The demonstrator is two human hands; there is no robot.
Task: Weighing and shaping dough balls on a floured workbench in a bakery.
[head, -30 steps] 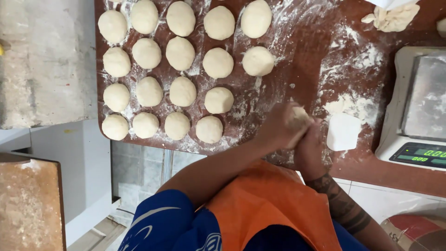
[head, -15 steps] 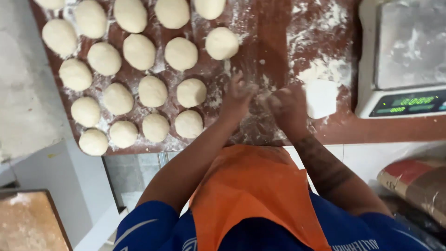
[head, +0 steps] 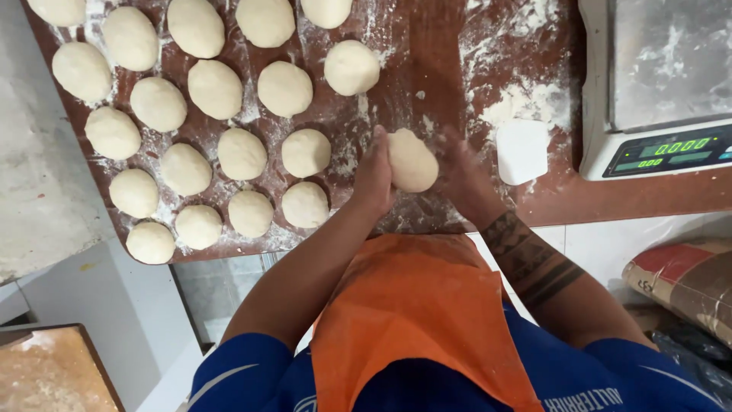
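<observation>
Dough ball [head: 412, 160], pale and egg-shaped, held between both palms just above the floured brown board [head: 427, 69], beside the rows of finished balls [head: 229, 122]. Left hand [head: 374, 179] presses its flat palm against the ball's near flank; right hand [head: 461, 172] cups the opposite side, an arrangement suited to rounding the piece by opposed pressure. Fingers of both hands lie extended and close together, lightly curved round the dough rather than clenched. White scraper [head: 522, 151] lies on the board beyond the right hand, next to a digital scale [head: 656, 84]. Orange apron [head: 419, 320] fills the foreground.
</observation>
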